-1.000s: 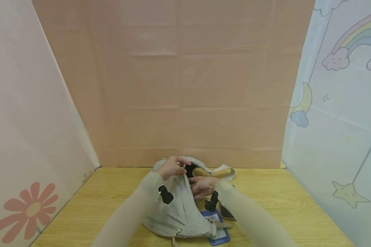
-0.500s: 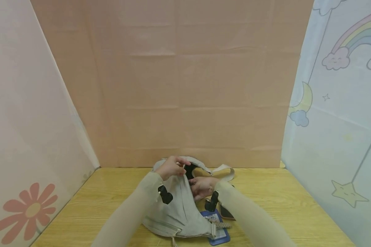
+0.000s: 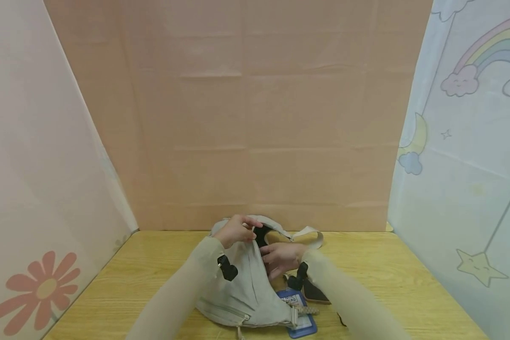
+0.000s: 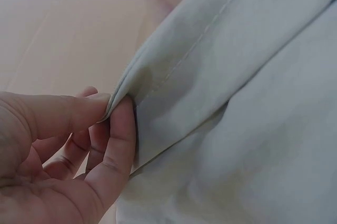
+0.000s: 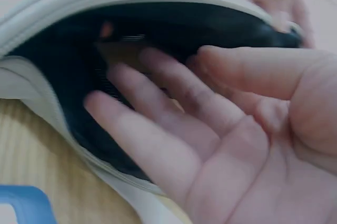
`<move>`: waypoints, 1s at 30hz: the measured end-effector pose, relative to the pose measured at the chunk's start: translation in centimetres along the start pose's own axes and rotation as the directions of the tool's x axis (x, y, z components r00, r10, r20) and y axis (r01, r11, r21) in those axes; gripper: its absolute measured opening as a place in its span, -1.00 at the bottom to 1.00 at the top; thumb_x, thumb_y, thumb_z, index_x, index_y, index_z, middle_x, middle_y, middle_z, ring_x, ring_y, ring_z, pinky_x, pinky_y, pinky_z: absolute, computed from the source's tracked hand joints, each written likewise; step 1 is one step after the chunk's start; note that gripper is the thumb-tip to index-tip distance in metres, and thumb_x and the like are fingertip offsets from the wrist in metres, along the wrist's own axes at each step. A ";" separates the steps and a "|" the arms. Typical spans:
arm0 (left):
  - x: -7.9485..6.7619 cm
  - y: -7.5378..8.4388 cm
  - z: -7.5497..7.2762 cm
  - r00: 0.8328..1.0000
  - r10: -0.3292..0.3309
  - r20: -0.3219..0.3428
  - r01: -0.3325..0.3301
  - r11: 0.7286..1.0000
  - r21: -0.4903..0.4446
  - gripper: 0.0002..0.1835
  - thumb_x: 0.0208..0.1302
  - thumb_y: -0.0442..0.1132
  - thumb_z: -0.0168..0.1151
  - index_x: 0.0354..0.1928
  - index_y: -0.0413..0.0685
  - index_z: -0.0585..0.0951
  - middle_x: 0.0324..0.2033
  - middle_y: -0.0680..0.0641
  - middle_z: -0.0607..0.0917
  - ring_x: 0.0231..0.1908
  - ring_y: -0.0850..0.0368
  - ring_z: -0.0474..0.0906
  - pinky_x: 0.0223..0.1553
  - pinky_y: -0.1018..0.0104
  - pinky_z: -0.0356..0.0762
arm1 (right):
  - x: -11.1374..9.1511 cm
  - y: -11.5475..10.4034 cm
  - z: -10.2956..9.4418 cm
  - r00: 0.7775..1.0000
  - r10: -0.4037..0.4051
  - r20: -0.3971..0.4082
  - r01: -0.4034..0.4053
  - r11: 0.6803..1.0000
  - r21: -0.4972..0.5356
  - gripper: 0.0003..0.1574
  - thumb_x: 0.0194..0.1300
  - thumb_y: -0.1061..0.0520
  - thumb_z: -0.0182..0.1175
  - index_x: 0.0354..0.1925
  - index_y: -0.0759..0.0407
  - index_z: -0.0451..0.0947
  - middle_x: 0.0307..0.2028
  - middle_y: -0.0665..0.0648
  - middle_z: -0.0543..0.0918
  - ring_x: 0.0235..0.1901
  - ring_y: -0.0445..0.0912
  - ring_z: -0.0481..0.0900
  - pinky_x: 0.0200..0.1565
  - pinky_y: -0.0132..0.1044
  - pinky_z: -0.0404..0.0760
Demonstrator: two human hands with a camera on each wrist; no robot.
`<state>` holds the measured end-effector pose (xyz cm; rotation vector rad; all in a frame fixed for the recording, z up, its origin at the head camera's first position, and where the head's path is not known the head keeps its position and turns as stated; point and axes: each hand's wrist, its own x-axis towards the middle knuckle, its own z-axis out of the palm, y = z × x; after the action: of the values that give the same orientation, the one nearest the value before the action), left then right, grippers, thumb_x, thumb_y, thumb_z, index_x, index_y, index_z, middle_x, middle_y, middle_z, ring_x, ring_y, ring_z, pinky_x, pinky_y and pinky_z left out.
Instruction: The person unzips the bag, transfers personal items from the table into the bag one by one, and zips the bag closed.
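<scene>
A light grey sling bag (image 3: 233,293) with a zipped front pocket lies on the table. My left hand (image 3: 236,231) pinches the edge of its zip opening between thumb and finger, as the left wrist view shows at the fabric edge (image 4: 174,61). My right hand (image 3: 284,257) is at the mouth of the bag, holding nothing. In the right wrist view its fingers (image 5: 152,129) are spread and loosely extended, reaching over the dark lining (image 5: 68,87). Behind the fingertips, inside the bag, a brownish thing (image 5: 124,56) shows partly, its kind unclear.
A blue card holder (image 3: 310,330) lies beside the bag, partly under its braided cord (image 3: 308,310). Next to it, a dark flat thing like a phone (image 3: 315,293) is half hidden by the right sleeve. The bag's strap (image 3: 312,231) loops behind. A tan backdrop (image 3: 255,118) rises at the back.
My right hand has drawn back a little to the right, and its fingers show more outside the opening. The left hand keeps its pinch in the same place.
</scene>
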<state>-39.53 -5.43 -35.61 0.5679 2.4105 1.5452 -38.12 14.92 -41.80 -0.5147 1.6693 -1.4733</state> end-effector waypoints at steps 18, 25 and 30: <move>0.2 -0.1 0.7 1.000 0.010 0.005 -0.010 0.999 -0.033 -0.65 0.10 -0.60 0.21 -0.04 -0.29 0.66 -0.36 -0.01 0.34 -0.40 0.16 0.41 -0.33 0.36 0.58 | -13.8 2.5 -8.6 0.958 -0.263 -0.112 0.278 0.947 0.162 -0.35 0.60 0.17 -0.41 0.53 0.24 -0.29 0.34 0.15 0.33 0.30 0.03 0.38 0.36 0.02 0.22; 0.1 0.2 1.1 1.000 0.017 0.015 -0.017 0.999 -0.034 -0.62 0.10 -0.61 0.19 0.00 -0.34 0.63 -0.40 0.00 0.31 -0.44 0.17 0.41 -0.39 0.38 0.54 | -18.3 5.2 -10.8 0.941 -0.257 -0.219 0.296 0.941 0.167 -0.39 0.61 0.09 -0.43 0.52 0.17 -0.12 0.43 0.27 0.16 0.29 -0.01 0.40 0.37 0.02 0.19; 0.2 0.4 1.2 1.000 0.019 0.014 -0.019 1.000 -0.025 -0.59 0.10 -0.61 0.18 0.05 -0.39 0.60 -0.39 -0.01 0.31 -0.45 0.18 0.41 -0.42 0.39 0.51 | -19.7 6.8 -11.0 0.943 -0.218 -0.252 0.260 0.954 0.146 -0.35 0.61 0.07 -0.43 0.51 0.29 -0.23 0.33 0.18 0.31 0.30 0.03 0.39 0.35 -0.02 0.26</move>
<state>-39.15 -4.22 -35.78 0.5961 2.3790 1.5715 -34.11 38.14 -42.48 -0.4736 1.6760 -1.9059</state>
